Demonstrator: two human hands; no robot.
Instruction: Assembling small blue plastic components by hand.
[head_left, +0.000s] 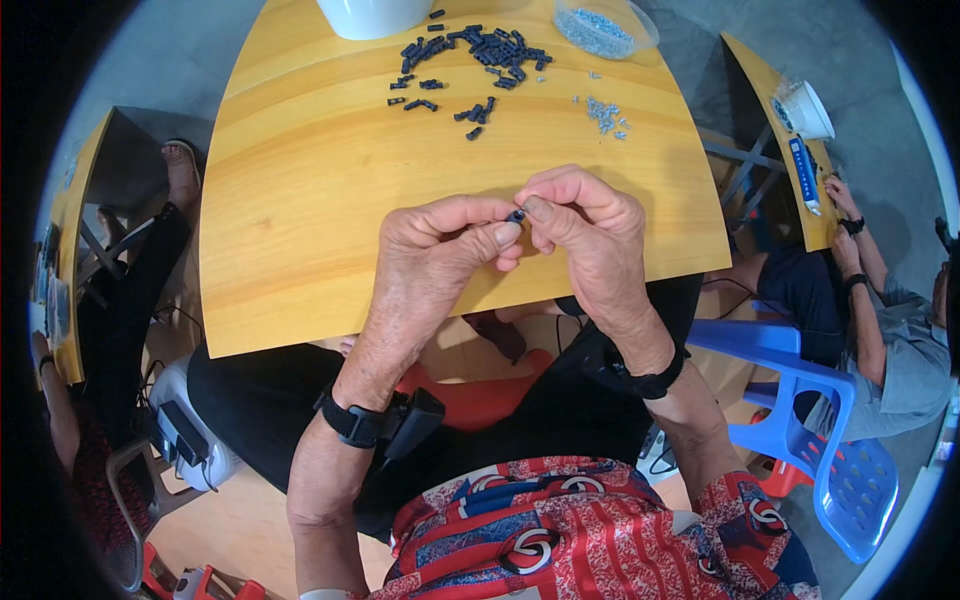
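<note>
Above the near part of the table, my two hands meet at the fingertips. My left hand [440, 245] is closed, pinching a small black plastic part [515, 216] between thumb and forefinger. My right hand [590, 220] is also closed, its thumb and forefinger pressed together at the upper end of that part. A small silvery piece seems to show between the right fingertips, mostly hidden. Farther off lies a loose pile of similar black plastic parts [495, 50]. To its right is a small heap of silvery metal pieces [604, 115], perhaps screws.
A clear plastic tub [640, 40] of small metal pieces stands at the table's far right, and a white container [375, 15] at the far left. The wooden table [290, 220] ends just below my hands. Other people sit at tables on both sides, and a blue plastic stool [790, 370] stands at right.
</note>
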